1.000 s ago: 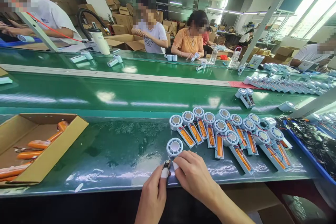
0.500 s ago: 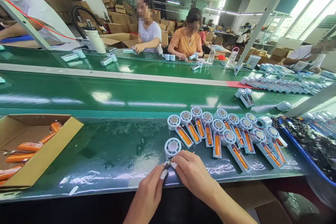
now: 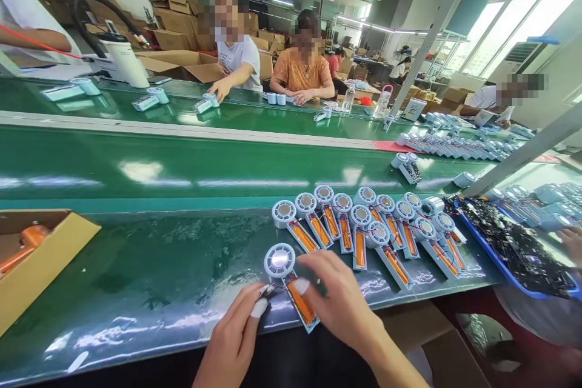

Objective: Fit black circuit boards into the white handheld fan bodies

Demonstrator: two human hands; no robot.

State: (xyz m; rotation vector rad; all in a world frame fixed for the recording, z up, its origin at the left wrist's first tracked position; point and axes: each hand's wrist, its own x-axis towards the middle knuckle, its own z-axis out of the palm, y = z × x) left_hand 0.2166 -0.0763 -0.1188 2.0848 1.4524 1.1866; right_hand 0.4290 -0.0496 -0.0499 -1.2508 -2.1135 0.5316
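From where I stand, the left hand (image 3: 236,328) pinches a small dark part (image 3: 264,293) between thumb and fingertips, with thin wire (image 3: 277,288) apparently running from it toward the fan. The right hand (image 3: 334,291) is loose, thumb and fingers parted, over the fan's handle; I can't tell whether the thumb actually touches it. The fan (image 3: 279,260) lies on the table (image 3: 177,273) just beyond the hands, face up, its handle angled toward the near edge, an orange cell (image 3: 301,304) inside.

To do this well, I'd hold the part by its edges, leave the wire slack, and steady the handle lightly so the fan doesn't swivel. Pulling could strain a joint, and the handle's end sits close to the table's edge.

To the right, more fans (image 3: 361,216) stand clustered, near enough to knock; beyond them is a blue tray (image 3: 531,293) of dark pieces. To the left sits a cardboard box (image 3: 57,260).
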